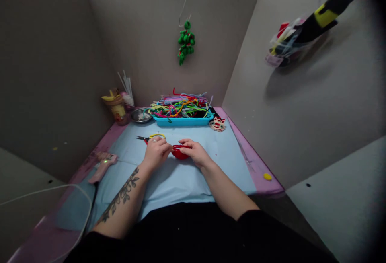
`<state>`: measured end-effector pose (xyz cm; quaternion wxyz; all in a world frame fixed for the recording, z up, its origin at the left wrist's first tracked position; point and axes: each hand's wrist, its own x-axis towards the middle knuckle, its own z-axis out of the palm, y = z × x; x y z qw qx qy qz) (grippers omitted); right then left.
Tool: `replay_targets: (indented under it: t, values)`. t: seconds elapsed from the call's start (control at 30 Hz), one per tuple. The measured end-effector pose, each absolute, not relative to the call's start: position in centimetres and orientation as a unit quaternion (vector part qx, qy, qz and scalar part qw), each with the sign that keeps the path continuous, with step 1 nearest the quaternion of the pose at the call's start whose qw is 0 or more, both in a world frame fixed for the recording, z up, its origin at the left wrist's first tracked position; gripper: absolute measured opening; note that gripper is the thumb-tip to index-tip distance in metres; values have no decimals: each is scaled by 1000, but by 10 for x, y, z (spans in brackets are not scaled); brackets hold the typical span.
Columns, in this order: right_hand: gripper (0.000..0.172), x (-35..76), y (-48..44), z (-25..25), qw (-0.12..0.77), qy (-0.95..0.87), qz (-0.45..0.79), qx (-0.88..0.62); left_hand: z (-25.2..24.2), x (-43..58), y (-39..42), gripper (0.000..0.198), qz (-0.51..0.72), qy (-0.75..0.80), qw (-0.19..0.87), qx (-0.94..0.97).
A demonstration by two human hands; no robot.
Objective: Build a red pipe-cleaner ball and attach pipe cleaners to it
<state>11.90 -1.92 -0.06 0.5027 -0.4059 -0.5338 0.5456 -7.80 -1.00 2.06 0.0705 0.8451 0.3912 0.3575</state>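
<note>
My left hand (157,151) and my right hand (194,151) meet over the light blue mat (175,178), both with fingers pinched on a small red pipe-cleaner piece (180,152) held between them. Small scissors with yellow handles (150,137) lie on the mat just beyond my left hand, untouched.
A blue tray (182,121) heaped with coloured pipe cleaners stands at the back. Left of it are a metal dish (140,115) and a cup (117,108) with sticks. A pink glue gun (102,165) lies at left, its cord trailing. A small red-white figure (217,124) and a yellow bit (267,176) lie right. A green ornament (186,42) hangs above.
</note>
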Motion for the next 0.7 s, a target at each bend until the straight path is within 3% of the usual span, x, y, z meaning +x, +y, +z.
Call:
replay_targets:
  t: [0.1,0.23,0.4,0.6,0.7]
  values:
    - [24,119,-19,0,505,-539,535,-412,22,-78,-12,14,360,383,95,846]
    - [21,117,-19,-1,498,-573,505,-409,24,-72,-17,37,381,366,173,831]
    - [22,114,-19,-4,483,-596,495,-408,23,-65,-16,20,357,367,337,790]
    - [41,119,-17,-4,515,-546,547,-372,17,-70,-11,27,434,357,518,645]
    - [40,122,-17,-1,519,-532,561,-363,17,-72,-10,29,441,341,569,604]
